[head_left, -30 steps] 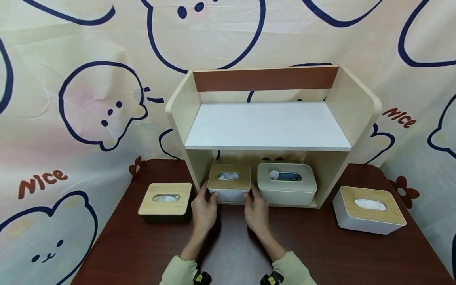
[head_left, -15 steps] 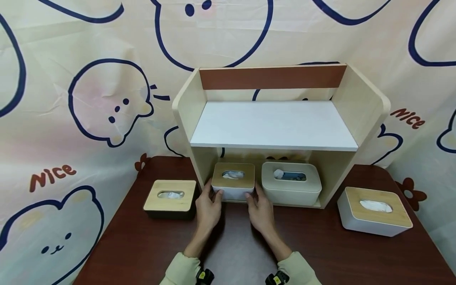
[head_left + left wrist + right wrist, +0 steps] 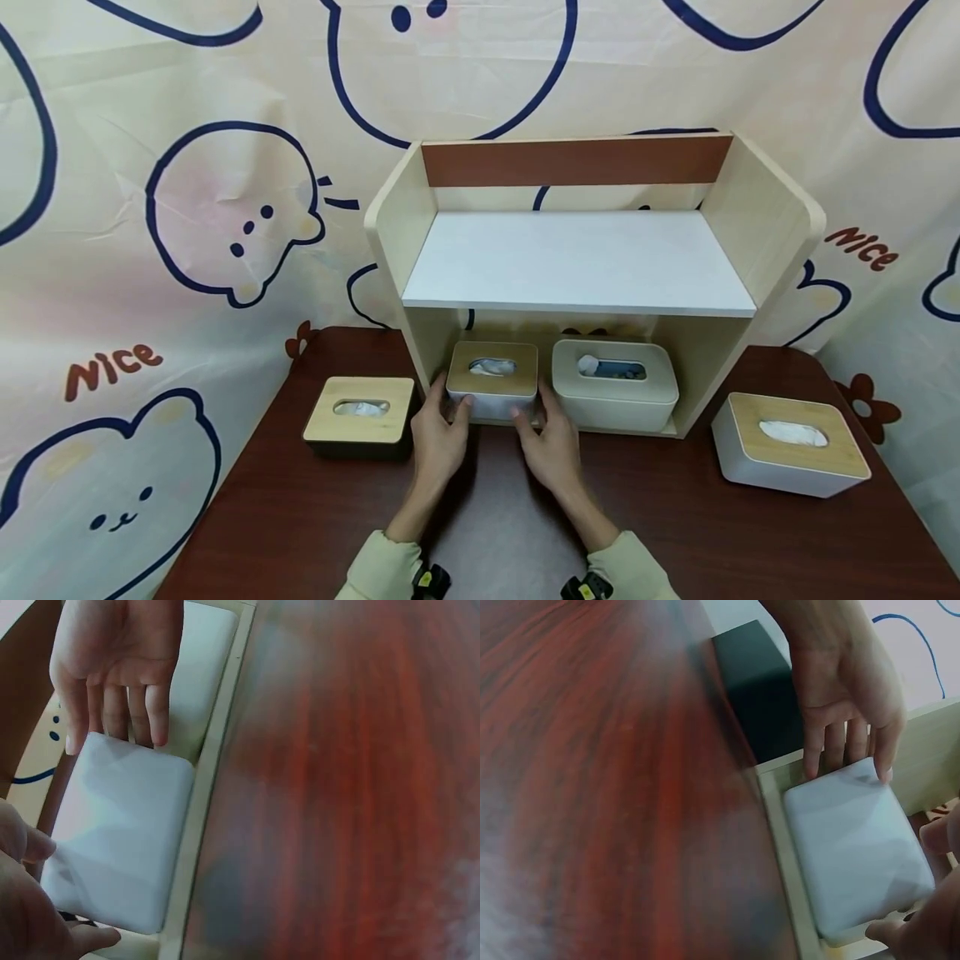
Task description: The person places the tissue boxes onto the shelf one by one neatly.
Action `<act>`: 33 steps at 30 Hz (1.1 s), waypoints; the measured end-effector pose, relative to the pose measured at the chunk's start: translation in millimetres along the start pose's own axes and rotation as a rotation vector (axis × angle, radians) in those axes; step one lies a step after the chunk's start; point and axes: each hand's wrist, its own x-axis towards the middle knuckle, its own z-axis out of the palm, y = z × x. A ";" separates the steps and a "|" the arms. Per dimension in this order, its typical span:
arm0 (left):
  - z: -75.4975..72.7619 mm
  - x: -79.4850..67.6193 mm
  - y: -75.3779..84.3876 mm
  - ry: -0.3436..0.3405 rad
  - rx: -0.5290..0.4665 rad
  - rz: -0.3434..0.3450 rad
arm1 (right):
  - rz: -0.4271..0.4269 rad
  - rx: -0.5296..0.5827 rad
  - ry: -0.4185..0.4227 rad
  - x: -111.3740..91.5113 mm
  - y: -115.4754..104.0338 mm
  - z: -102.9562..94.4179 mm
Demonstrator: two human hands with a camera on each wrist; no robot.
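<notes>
A pale cloth (image 3: 75, 292) printed with blue-outlined bears and the word "Nice" hangs behind everything we see. Leftmost on the desk (image 3: 510, 525), just outside the shelf (image 3: 577, 262), sits the dark box (image 3: 358, 427). Next comes the left hand (image 3: 438, 440), fingers along the left side of the small box (image 3: 491, 388), thumb at the front; we judge that these fingers, between box and shelf wall (image 3: 431, 337), could get pinched if the box shifted left. The small box sits level in the lower compartment, close behind the front edge (image 3: 213, 742), held between both hands. Uneven pressure might skew it, and a pull forward might tip it over that edge. The right hand (image 3: 551, 442) mirrors the left, fingers in the gap beside the pale box (image 3: 615, 407), so spreading them could nudge that neighbour out of line. How firmly either hand presses, we cannot tell. Furthest right, the white box (image 3: 795, 462) stands angled on the desk, well apart. The desk is dark reddish-brown, with a dull glare towards us; the cloth carries on along the right.
</notes>
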 end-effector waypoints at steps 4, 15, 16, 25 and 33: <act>-4.0 -0.6 7.8 0.009 -0.009 0.041 | -0.019 0.039 -0.001 -1.3 -8.2 -6.1; -16.4 -6.4 30.5 -0.039 -0.030 0.068 | -0.035 0.139 -0.039 -5.4 -29.9 -17.8; -17.3 -7.2 32.0 -0.043 -0.034 0.064 | -0.038 0.141 -0.041 -5.9 -31.1 -18.5; -20.5 -9.4 36.4 -0.071 -0.055 0.058 | -0.039 0.147 -0.065 -9.1 -36.9 -20.4; -20.6 -10.3 39.5 -0.078 -0.060 0.097 | -0.044 0.142 -0.073 -12.6 -38.1 -22.9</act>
